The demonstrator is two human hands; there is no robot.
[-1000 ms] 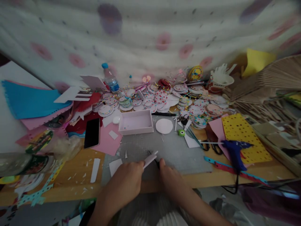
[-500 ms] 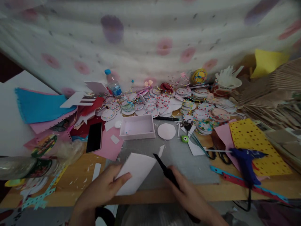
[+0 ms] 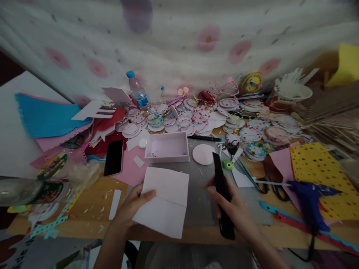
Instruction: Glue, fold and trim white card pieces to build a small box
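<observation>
My left hand (image 3: 131,203) pinches the left edge of a pale pink foam sheet (image 3: 165,201), holding it over the grey cutting mat (image 3: 202,186) near the table's front edge. A crease or cut line runs across the sheet. My right hand (image 3: 234,203) is closed round a black utility knife (image 3: 221,194), which points away from me, just right of the sheet. A pale pink open box (image 3: 168,147) and a pink foam disc (image 3: 203,154) lie beyond on the mat.
A black phone (image 3: 114,157) lies left of the box. Scissors (image 3: 266,183) and a blue glue gun (image 3: 308,200) sit right, on yellow dotted foam (image 3: 322,175). Several decorated discs (image 3: 196,119) and a water bottle (image 3: 136,91) crowd the back. Foam sheets (image 3: 42,117) are piled left.
My left hand has lifted and opened the pink sheet flat toward me. My right hand has swung the black knife up and to the right, away from the sheet.
</observation>
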